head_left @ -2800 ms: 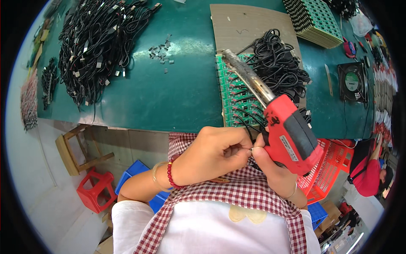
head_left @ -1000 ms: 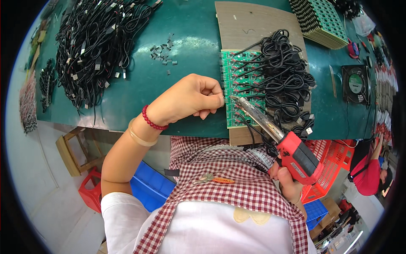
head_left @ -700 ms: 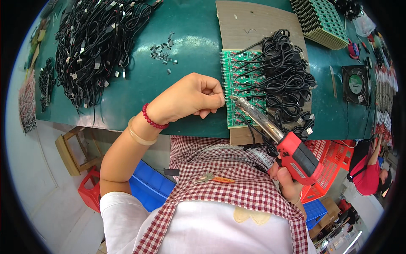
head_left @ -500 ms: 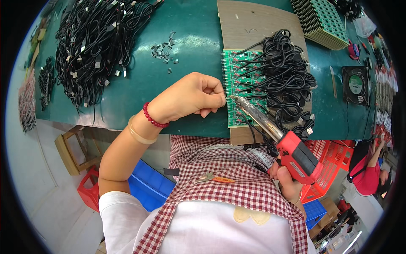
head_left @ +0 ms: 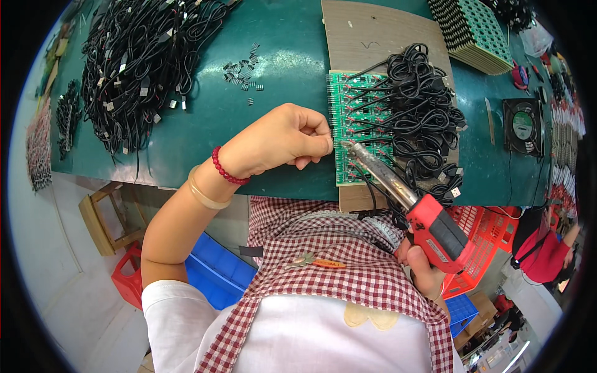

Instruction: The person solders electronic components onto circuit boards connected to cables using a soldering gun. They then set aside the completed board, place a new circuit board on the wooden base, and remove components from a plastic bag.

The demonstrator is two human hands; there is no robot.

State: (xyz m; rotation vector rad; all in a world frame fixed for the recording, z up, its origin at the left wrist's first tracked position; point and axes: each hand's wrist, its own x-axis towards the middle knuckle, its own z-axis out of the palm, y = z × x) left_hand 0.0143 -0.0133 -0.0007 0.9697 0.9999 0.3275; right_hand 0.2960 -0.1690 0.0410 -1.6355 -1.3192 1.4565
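Note:
A green circuit board panel (head_left: 356, 112) lies on a brown board (head_left: 373, 37) on the green bench, with a bundle of black cables (head_left: 416, 105) attached along its right side. My left hand (head_left: 283, 140) is closed in a fist at the panel's left edge, fingertips pinched against it; whatever it pinches is too small to see. My right hand (head_left: 420, 270) grips a red soldering gun (head_left: 435, 230) below the bench edge. Its metal barrel slants up-left, and the tip touches the panel near my left fingers.
A big heap of black cables (head_left: 137, 56) covers the bench's left part, with small dark parts (head_left: 242, 68) scattered beside it. A stack of green boards (head_left: 466, 28) and a small fan (head_left: 522, 118) sit at the right. Red and blue crates and a wooden stool stand under the bench.
Both hands came up from my lap to the bench. My left hand now rests at the panel's edge, and the soldering gun tip has come down onto the panel.

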